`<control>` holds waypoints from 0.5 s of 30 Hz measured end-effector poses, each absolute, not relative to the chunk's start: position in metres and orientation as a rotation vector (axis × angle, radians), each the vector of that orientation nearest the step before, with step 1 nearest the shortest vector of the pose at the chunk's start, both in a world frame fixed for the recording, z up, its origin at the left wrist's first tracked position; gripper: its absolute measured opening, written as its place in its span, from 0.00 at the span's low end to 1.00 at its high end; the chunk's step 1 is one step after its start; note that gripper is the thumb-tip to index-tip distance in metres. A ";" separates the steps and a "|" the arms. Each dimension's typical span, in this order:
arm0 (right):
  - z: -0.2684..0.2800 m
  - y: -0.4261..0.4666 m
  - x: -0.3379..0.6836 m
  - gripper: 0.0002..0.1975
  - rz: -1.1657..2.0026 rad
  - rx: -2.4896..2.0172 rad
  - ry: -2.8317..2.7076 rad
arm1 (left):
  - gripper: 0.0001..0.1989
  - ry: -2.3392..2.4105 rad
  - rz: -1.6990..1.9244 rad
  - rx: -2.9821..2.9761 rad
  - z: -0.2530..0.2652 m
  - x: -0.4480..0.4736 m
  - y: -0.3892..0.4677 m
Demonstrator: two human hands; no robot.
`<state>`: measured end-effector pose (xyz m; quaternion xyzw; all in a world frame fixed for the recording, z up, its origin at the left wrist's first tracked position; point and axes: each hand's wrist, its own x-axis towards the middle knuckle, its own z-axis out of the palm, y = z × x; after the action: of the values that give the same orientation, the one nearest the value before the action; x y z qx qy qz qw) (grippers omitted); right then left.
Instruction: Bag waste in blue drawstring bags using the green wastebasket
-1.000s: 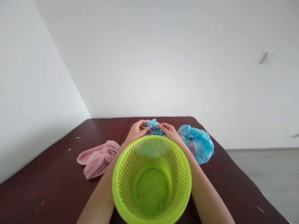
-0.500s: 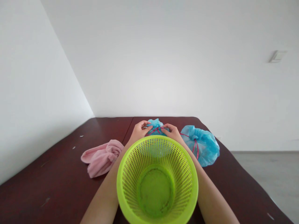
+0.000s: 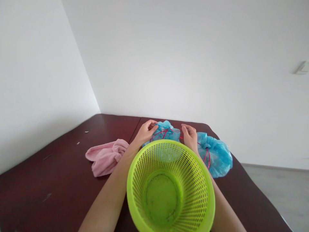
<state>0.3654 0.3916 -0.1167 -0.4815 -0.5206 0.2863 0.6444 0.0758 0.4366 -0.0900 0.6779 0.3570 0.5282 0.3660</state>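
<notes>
Now the hands are apart; a second ago both sat pinched together on the neck of the middle blue drawstring bag, and since then the right hand has slid out to the right, drawing the red drawstring into longer loops across the bag's top; the left hand stays at the bag's left side, fingertips pinched on the cord or the gathered plastic, I cannot tell which; right fingers are curled as if nipping the cord's other end, but the strand in them is too thin to confirm; my read: the cord is being pulled, though tightening or loosening is unclear; the bag sits on the dark wooden table, just behind the rim of the lime green plastic basket, which is empty and stands between the forearms; a second blue drawstring bag lies just right of the right hand, cord tied; a pink cloth lies crumpled left of the left forearm; the view has also swung a little left.
</notes>
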 end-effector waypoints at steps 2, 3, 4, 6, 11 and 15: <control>-0.118 0.393 0.365 0.27 0.634 -1.113 -1.207 | 0.22 0.878 1.326 1.743 -0.090 0.080 0.435; -0.118 0.393 0.363 0.25 0.643 -1.122 -1.223 | 0.21 0.858 1.313 1.740 -0.090 0.082 0.434; -0.119 0.393 0.360 0.23 0.661 -1.128 -1.248 | 0.21 0.839 1.303 1.737 -0.090 0.085 0.433; -0.122 0.391 0.352 0.24 0.719 -1.128 -1.305 | 0.21 0.808 1.287 1.731 -0.090 0.090 0.432; -0.123 0.384 0.334 0.27 0.876 -1.048 -1.399 | 0.23 0.750 1.220 1.747 -0.096 0.104 0.427; -0.121 0.381 0.333 0.23 0.937 -1.008 -1.404 | 0.23 0.781 1.175 1.850 -0.102 0.107 0.424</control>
<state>0.3330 0.3813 -0.1205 -0.4266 -0.5944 0.3965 0.5545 0.1069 0.4242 -0.1024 0.7301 0.3082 0.4636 0.3962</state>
